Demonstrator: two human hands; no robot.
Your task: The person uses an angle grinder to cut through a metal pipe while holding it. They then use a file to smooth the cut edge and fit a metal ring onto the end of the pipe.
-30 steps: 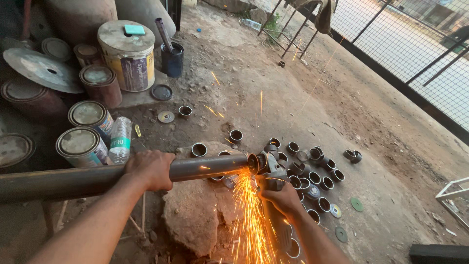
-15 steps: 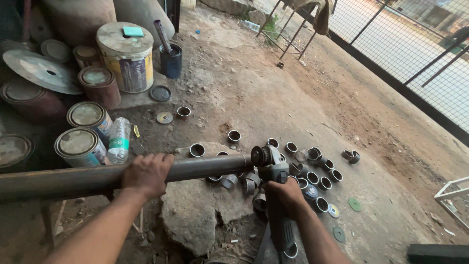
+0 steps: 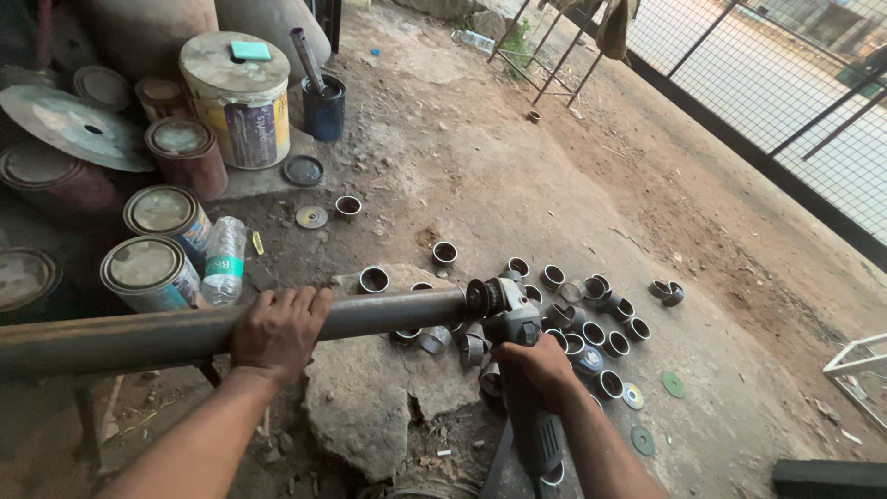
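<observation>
A long rusty steel pipe (image 3: 388, 312) runs from the left edge to the middle of the view. My left hand (image 3: 277, 331) is wrapped over its top. My right hand (image 3: 538, 368) grips the body of a grey angle grinder (image 3: 517, 337), whose disc sits against the pipe's right end (image 3: 476, 298). No sparks show. Several short cut pipe rings (image 3: 591, 331) lie on the dirt floor just right of the disc, and others lie under the pipe end.
Several paint cans (image 3: 148, 270), a plastic bottle (image 3: 222, 261) and a round metal disc (image 3: 69, 125) stand at the left. A flat rock (image 3: 370, 407) lies under the pipe. Worn cutting discs (image 3: 673, 383) lie at the right. A wire fence (image 3: 785, 83) runs along the right.
A second ago the grinder threw a shower of sparks at the pipe end. The sparks have stopped, and both hands hold about where they were.
</observation>
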